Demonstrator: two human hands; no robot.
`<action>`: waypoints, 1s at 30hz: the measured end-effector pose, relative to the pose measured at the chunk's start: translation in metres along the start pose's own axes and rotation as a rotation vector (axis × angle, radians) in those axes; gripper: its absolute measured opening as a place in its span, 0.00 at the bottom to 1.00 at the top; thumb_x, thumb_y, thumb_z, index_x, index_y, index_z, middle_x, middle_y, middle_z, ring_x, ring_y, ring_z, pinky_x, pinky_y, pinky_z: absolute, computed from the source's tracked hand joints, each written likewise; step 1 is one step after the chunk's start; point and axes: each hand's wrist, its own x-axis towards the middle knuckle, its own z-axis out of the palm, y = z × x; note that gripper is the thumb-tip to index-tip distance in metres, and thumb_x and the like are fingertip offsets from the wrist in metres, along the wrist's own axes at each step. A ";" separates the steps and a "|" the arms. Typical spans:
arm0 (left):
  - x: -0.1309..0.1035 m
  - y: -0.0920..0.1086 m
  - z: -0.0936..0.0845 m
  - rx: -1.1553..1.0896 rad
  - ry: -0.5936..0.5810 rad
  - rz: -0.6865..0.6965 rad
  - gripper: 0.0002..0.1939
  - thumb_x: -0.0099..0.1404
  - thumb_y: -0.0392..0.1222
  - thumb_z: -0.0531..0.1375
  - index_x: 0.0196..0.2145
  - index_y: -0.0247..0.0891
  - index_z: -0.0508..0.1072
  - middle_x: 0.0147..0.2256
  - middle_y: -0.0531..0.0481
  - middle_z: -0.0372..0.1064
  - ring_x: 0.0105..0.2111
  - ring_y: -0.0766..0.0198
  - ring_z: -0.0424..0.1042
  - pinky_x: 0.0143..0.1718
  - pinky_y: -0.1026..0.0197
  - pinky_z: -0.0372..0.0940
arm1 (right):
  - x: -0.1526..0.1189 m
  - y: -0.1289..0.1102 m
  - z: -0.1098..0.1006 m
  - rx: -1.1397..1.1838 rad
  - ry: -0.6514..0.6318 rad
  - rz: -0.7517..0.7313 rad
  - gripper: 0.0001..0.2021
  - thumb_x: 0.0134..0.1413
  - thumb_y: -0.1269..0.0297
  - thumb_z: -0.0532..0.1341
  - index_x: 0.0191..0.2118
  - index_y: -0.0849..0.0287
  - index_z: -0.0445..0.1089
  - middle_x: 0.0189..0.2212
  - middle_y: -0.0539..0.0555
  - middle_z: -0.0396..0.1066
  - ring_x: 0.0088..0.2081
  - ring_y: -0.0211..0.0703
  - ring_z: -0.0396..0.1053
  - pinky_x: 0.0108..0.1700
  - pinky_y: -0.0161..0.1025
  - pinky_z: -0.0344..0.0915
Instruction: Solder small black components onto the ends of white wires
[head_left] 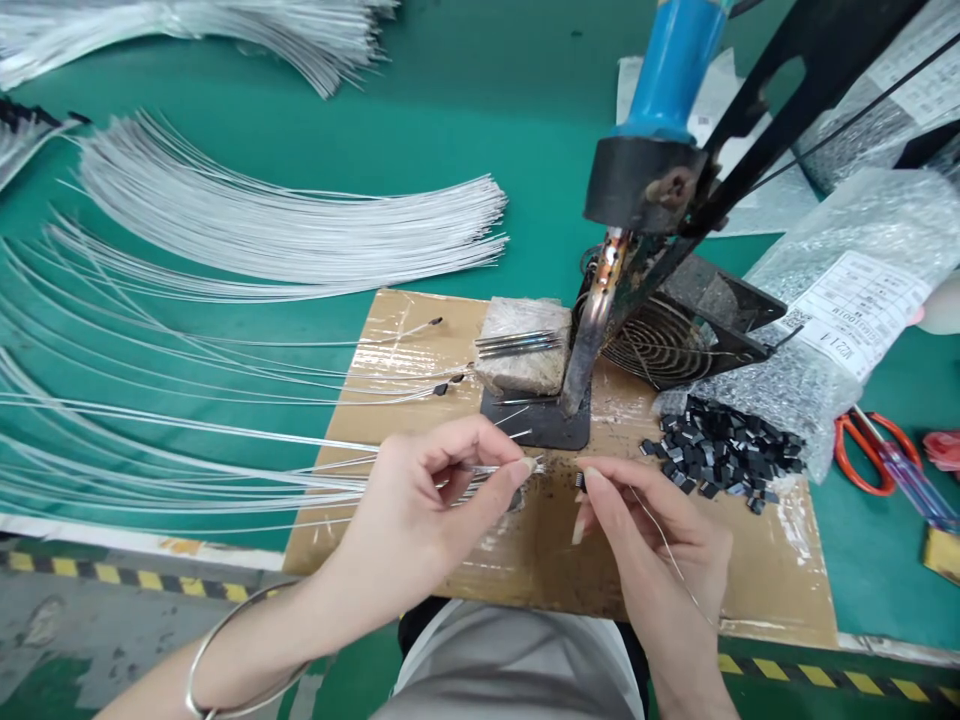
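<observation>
My left hand (427, 505) is closed, thumb and forefinger pinching white wires (352, 487) near their ends. The bare tips stick out just past the fingertips; how many are held I cannot tell. Across a small gap, my right hand (660, 545) pinches a small black connector (580, 482) between thumb and fingers. A thin silvery wire (667, 550), which looks like solder, runs through the same hand. Above the gap, a soldering iron (600, 300) with a blue handle points down from a black stand. Its tip is near a dark pad (566, 430) on the cardboard (765, 580).
Loose black connectors (724, 450) lie in a pile right of my hands. Beyond are orange-handled scissors (862, 450), bubble-wrapped packs (847, 280) and a small fan (675, 330). A whitish block (517, 345) carries metal rods. White wire bundles (292, 220) spread over the green table at left.
</observation>
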 end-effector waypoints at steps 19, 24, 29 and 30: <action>0.000 0.005 0.006 -0.251 -0.093 0.049 0.07 0.64 0.34 0.63 0.29 0.39 0.78 0.31 0.54 0.80 0.29 0.71 0.74 0.30 0.72 0.66 | 0.005 -0.003 0.011 0.105 -0.059 0.013 0.10 0.62 0.70 0.65 0.42 0.47 0.82 0.29 0.47 0.78 0.24 0.30 0.72 0.28 0.27 0.71; 0.001 0.014 0.005 -0.244 -0.092 0.038 0.08 0.63 0.34 0.62 0.27 0.37 0.77 0.30 0.51 0.81 0.29 0.69 0.76 0.31 0.72 0.69 | 0.003 -0.004 0.010 0.113 -0.057 0.012 0.09 0.62 0.69 0.65 0.42 0.47 0.82 0.29 0.48 0.78 0.23 0.31 0.72 0.27 0.29 0.71; 0.001 0.017 0.006 -0.260 -0.093 0.025 0.08 0.63 0.33 0.62 0.26 0.37 0.76 0.30 0.51 0.81 0.29 0.69 0.77 0.32 0.70 0.71 | 0.002 -0.006 0.011 0.090 -0.053 0.026 0.08 0.62 0.67 0.66 0.41 0.49 0.82 0.28 0.48 0.77 0.23 0.33 0.71 0.28 0.32 0.71; 0.001 0.017 0.006 -0.265 -0.094 0.025 0.08 0.63 0.33 0.62 0.25 0.38 0.76 0.30 0.51 0.81 0.29 0.69 0.77 0.32 0.70 0.71 | 0.002 -0.007 0.012 0.068 -0.037 0.025 0.07 0.62 0.66 0.66 0.41 0.49 0.82 0.27 0.47 0.76 0.24 0.33 0.71 0.28 0.32 0.71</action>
